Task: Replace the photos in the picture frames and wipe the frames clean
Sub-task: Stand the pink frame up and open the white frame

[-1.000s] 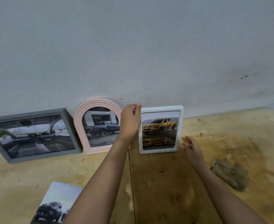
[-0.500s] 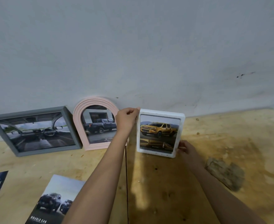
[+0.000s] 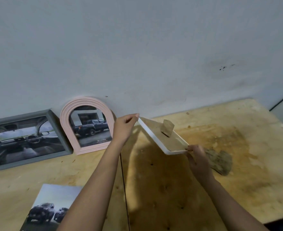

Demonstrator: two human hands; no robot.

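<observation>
I hold a white rectangular picture frame (image 3: pixel 155 136) in the air above the wooden table, tipped face down so its brown back and small stand show. My left hand (image 3: pixel 124 127) pinches its far top corner. My right hand (image 3: pixel 196 157) grips its near lower corner. A pink arched frame (image 3: pixel 65 124) with a dark pickup photo leans on the wall to the left. Further left leans a grey frame (image 3: pixel 53 120) showing a car interior. A loose car photo (image 3: pixel 54 204) lies on the table near my left forearm.
A brownish cloth (image 3: pixel 221 160) lies on the table (image 3: pixel 237 180) just right of my right hand. A pale wall rises behind the frames. The table's right edge runs at the far right.
The white frame has been lifted away from the wall and turned over, its photo side now facing down. My right hand moved from the table onto its lower corner.
</observation>
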